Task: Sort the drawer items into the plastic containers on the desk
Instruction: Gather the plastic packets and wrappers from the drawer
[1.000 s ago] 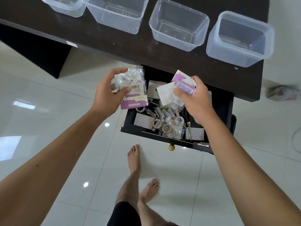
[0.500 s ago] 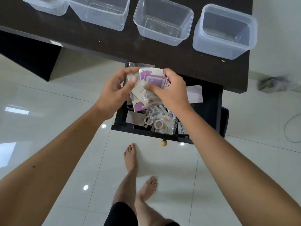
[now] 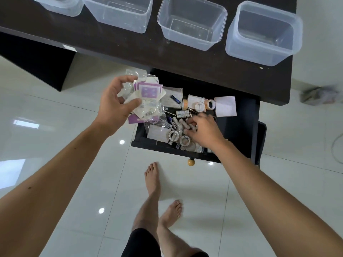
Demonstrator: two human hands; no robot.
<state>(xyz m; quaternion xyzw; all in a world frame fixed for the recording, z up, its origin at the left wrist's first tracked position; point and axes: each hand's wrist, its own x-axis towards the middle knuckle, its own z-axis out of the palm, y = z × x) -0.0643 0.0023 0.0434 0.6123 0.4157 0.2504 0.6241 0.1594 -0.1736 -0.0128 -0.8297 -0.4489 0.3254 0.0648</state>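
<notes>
A bundle of packets (image 3: pixel 146 98) is gripped in the left hand (image 3: pixel 116 101), thumb pressed across the front and fingers curled behind, and it is held up just over the left edge of the open drawer (image 3: pixel 239 127). Purple-and-white cards and crinkled clear plastic sleeves are seen in the bundle; small print is carried on one white card, too fine to be read.

Down in the drawer, the right hand (image 3: pixel 203 131) is laid palm-down on the clutter, its fingers bent over a heap of batteries (image 3: pixel 181 115) and small pale cylinders. Whether anything is actually pinched there cannot be told, since the fingertips are buried among the items. Lettering is visible on the battery jackets, but no brand can be made out.

Around that hand, tape rolls (image 3: pixel 179 138) are seen at the drawer's front, more rolls (image 3: pixel 210 104) lie toward the back, and a white notepad (image 3: pixel 225 106) rests at the right rear. A round wooden knob (image 3: pixel 191 161) is fixed to the drawer front.

Above, on the dark desk (image 3: pixel 130 47), four clear plastic containers (image 3: pixel 192 23) are lined up along the far edge, well apart from both hands. Bare feet are planted on glossy white tile below.
</notes>
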